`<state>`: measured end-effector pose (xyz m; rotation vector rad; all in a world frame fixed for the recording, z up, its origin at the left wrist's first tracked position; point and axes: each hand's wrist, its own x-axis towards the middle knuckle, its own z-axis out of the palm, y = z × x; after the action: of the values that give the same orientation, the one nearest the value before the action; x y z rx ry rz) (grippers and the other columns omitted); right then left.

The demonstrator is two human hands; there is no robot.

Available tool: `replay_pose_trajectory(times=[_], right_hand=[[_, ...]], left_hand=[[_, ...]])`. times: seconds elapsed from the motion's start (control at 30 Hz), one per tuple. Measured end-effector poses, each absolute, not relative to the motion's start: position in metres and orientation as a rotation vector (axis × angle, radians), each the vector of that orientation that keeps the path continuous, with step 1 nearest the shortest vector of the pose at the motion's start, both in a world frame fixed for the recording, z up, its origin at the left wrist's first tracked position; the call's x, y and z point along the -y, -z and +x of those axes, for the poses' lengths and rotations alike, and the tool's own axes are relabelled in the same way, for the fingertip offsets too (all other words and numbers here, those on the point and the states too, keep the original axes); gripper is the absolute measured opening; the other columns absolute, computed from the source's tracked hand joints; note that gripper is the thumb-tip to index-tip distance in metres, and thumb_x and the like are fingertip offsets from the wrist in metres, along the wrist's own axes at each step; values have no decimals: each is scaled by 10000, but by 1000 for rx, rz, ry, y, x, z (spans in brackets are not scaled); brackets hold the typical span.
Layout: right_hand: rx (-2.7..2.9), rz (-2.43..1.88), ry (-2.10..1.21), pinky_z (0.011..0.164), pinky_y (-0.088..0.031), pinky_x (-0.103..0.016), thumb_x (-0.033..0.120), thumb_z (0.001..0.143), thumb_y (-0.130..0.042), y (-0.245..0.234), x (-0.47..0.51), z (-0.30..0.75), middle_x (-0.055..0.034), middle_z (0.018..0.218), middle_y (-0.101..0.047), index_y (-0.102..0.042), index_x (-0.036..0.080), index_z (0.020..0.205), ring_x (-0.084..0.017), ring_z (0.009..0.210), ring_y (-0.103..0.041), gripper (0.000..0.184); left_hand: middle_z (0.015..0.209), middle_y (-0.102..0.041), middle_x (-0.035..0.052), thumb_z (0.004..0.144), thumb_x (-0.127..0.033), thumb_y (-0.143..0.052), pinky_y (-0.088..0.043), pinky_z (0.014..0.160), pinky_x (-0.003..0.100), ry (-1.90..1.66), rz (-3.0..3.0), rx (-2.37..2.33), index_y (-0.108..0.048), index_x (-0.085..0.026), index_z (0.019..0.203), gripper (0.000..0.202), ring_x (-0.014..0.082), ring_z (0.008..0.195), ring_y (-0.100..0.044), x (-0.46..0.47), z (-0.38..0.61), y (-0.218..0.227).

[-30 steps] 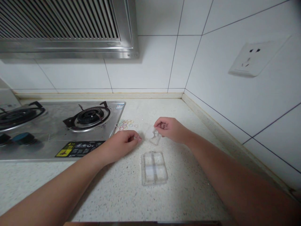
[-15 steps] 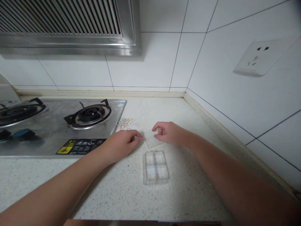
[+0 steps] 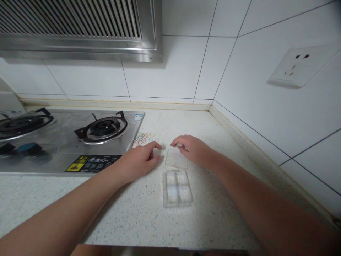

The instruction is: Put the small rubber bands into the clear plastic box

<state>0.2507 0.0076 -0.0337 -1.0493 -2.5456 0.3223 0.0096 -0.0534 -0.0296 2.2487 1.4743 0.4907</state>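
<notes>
A clear plastic box (image 3: 177, 188) divided into compartments lies on the speckled countertop in front of me. Just behind it rests a flat clear lid (image 3: 176, 159). My left hand (image 3: 145, 156) is open to the left of the lid, thumb and index finger apart, holding nothing. On the lid's other side, my right hand (image 3: 190, 146) is open too, its fingers bent and apart from the thumb, partly over the lid's right edge. Several thin coloured rings (image 3: 144, 138), looking like small rubber bands, lie in a loose pile beyond my left hand, beside the stove's edge.
A steel gas stove (image 3: 66, 145) with burners and knobs takes up the left of the counter. Above it hangs a range hood (image 3: 80, 48). White tiled walls meet in the corner behind, and a power socket (image 3: 298, 67) sits on the right wall.
Both hands have drawn slightly away from the lid, and their fingers have opened more. The lid now lies uncovered between them. The camera view has shifted a little.
</notes>
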Motion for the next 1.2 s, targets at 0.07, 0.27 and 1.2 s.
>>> replay_pose_trajectory(times=[0.07, 0.27, 1.2], right_hand=[[2545, -1070, -273, 875, -417, -295, 70, 863, -492, 32, -9, 252, -56, 1108, -683, -660, 194, 1072, -177, 1005, -598, 296], [2624, -1269, -181, 586, -312, -278, 207, 760, -631, 23, -3, 266, -22, 767, -669, -704, 229, 949, -148, 616, -546, 204], [2372, -1369, -292, 582, -346, -261, 268, 786, -637, 40, -16, 264, -25, 825, -680, -644, 196, 959, -136, 614, -539, 188]], left_hand=[[711, -628, -4, 934, -419, -475, -326, 576, 274, -500, 2249, -1480, -552, -237, 1235, 359, 167, 632, -564, 52, 8, 29], [756, -646, 13, 940, -448, -465, -333, 576, 279, -540, 2218, -1590, -529, -242, 1268, 392, 180, 653, -576, 49, -1, 18], [933, -723, 92, 869, -418, -485, -428, 688, 312, -608, 2067, -2199, -673, -217, 1035, 321, 270, 849, -656, 1, -85, 13]])
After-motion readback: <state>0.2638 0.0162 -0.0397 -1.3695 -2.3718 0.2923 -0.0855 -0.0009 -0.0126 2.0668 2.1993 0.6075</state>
